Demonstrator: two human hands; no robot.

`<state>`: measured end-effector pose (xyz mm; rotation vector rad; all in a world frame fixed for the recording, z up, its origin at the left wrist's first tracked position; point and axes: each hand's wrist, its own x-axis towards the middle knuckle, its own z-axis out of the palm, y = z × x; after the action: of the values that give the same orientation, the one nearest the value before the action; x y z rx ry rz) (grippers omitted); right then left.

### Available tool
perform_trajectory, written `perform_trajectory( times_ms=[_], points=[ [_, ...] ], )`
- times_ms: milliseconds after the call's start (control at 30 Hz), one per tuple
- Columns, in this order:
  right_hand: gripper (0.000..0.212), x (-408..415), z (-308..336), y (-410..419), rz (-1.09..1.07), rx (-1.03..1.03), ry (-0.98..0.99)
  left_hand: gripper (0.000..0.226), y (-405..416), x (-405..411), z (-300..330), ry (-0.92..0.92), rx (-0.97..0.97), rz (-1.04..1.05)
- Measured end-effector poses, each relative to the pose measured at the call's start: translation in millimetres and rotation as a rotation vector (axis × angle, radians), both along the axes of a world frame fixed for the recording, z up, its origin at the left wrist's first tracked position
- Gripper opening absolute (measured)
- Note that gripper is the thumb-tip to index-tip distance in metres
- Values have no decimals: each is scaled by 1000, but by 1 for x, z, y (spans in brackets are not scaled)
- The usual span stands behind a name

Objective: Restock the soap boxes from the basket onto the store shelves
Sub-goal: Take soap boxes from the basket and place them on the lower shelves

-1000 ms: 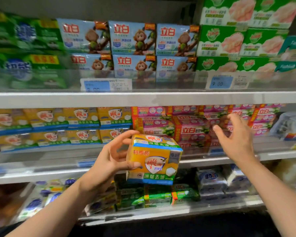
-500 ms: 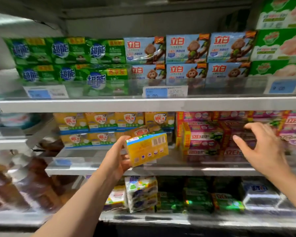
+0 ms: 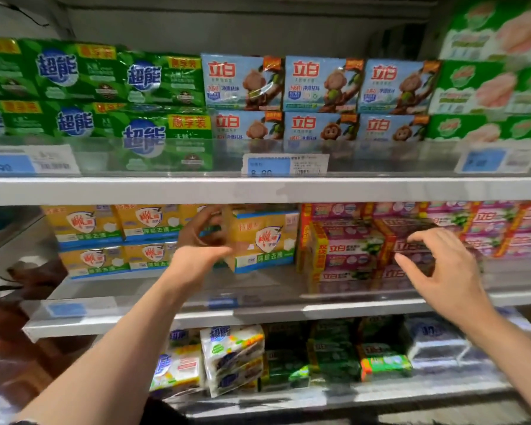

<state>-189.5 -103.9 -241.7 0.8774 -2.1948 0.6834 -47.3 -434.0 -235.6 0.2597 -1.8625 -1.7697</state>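
— Since the earlier frame, my left hand (image 3: 203,240) has carried the yellow soap box (image 3: 262,240) from in front of the middle shelf (image 3: 258,314) into it. It now sits at the right end of the yellow row (image 3: 120,237), at about eleven o'clock from my right hand (image 3: 439,271).

— How are the hands?

— My left grip holds the box's left end, fingers curled round it. My right hand is wide, fingers spread, touching nothing I can be sure of, in front of the pink packs (image 3: 350,250).

— What could go wrong?

— Biggest first: I think the box looks further forward than its neighbours, so letting go early could tip it toward the clear front lip (image 3: 288,289). Next, pushing it right could jam it against the pink packs. Smallest, my right fingers could nudge those packs askew.
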Motion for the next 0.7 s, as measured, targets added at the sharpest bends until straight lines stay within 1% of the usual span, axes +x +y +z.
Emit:
perform_trajectory(
  times_ms=[67,167,233,267,333,367,433,533,600,667,700],
  points=[
    [28,0,-2,-3,-4,30,-2,77,-8,-7,-11,-23,-28,-84],
    [28,-2,-6,-4,6,69,19,76,-15,-13,-27,-115,28,-247],
    [29,-3,-7,-4,0,70,27,77,-22,-15,-35,-142,51,-339],
    [29,-3,-8,-3,-5,71,33,78,-24,-16,-36,-151,23,-378],
    [29,-4,-9,-4,-7,88,46,83,-26,-16,-35,-191,-89,-420],
    [29,-5,-9,-4,-6,100,49,85,-25,-17,-34,-218,-138,-423],
    [29,-6,-9,-3,0,125,52,86,-26,-17,-35,-259,-175,-431],
    [27,-5,-9,0,5,146,30,81,-23,-17,-35,-299,-220,-417],
    [30,-1,-10,2,7,157,-20,84,-16,-16,-32,-348,-277,-367],
    [31,4,-11,6,18,170,-71,93,-8,-14,-30,-427,-364,-259],
    [30,7,-10,9,21,175,-97,95,-3,-12,-28,-450,-378,-196]
  ],
)
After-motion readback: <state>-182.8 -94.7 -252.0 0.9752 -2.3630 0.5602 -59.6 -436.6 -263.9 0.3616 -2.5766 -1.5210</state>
